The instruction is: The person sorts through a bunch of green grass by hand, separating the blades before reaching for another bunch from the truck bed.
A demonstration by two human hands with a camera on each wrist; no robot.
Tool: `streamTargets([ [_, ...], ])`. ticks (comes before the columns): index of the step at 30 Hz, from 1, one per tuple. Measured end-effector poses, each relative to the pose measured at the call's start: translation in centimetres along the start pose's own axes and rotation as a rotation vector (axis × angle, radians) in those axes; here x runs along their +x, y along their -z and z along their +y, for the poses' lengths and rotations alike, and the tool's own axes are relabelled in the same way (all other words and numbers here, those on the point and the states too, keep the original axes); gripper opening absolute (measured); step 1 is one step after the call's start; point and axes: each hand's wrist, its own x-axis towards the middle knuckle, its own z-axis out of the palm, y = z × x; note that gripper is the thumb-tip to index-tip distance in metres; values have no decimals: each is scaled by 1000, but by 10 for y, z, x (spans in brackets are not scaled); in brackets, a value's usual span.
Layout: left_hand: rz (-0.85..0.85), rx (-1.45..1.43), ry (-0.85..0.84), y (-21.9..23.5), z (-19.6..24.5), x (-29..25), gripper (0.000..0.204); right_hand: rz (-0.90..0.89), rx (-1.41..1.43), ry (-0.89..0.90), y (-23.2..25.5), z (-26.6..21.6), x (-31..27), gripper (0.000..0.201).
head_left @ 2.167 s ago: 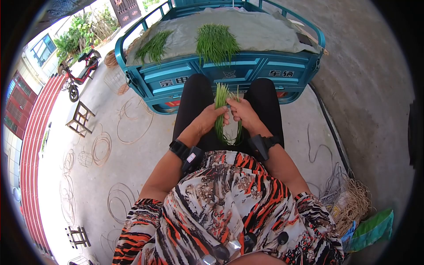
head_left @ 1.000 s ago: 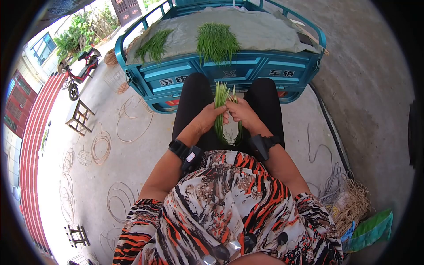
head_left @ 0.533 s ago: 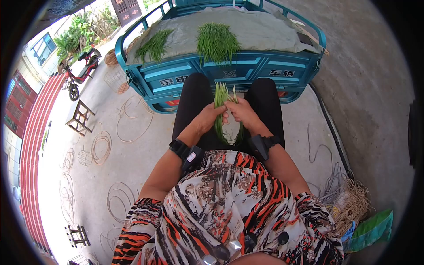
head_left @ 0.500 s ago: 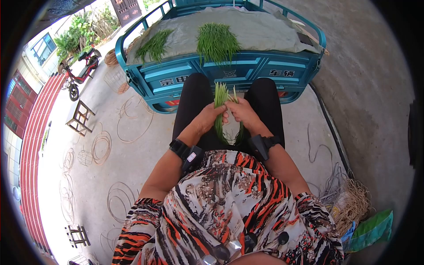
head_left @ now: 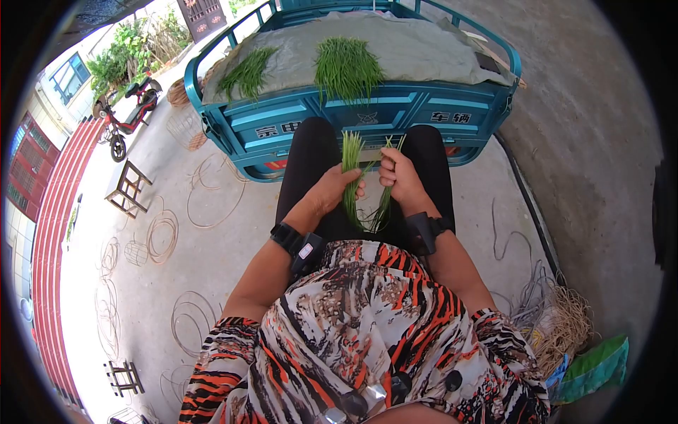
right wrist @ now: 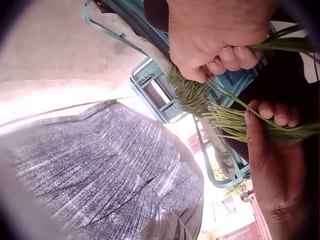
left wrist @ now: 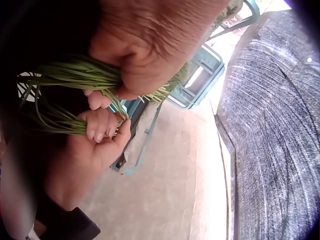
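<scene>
My left hand [head_left: 333, 186] grips an upright bunch of chives [head_left: 351, 150], pale cut ends up and green leaves hanging between the knees. To its right, my right hand [head_left: 400, 177] holds a thinner bunch of chives [head_left: 383, 212], fingers curled round it. A few stalks stretch from the left bunch to the right fingertips; the right wrist view shows thumb and forefinger pinching these stalks [right wrist: 227, 94]. In the left wrist view the leaves [left wrist: 75, 75] of both bunches droop toward each other. The palms are largely hidden.
Ahead stands a blue cargo tricycle [head_left: 374, 116], its bed covered by a grey sheet [head_left: 289, 53]. On the sheet lie a large chive pile [head_left: 346, 65] and a smaller one [head_left: 247, 74]. Wire coils [head_left: 164, 237] and a stool [head_left: 127, 187] are at left, a straw-coloured tangle [head_left: 568, 321] at right.
My right hand has moved right, away from the left one, drawing a few stalks across with it. Before, the two hands met at the bunches. My left hand stays in place.
</scene>
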Motion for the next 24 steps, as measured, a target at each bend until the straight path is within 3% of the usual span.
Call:
streamTargets([
  [4, -30, -37, -2, 0, 0, 1, 19, -73, 10, -10, -2, -1, 0, 17],
  [10, -41, -110, -72, -4, 2, 0, 25, -208, -220, -38, -17, -9, -12, 14],
  [13, -90, -143, -50, -6, 6, -3, 24, -165, -291, -22, -45, -14, -39, 10],
  [16, -92, -77, -68, 7, -3, 5, 23, -167, -465, -13, -22, 0, -14, 11],
  [24, -13, -227, -19, -2, 6, -1, 18, -192, -430, 37, -24, 2, -16, 11],
])
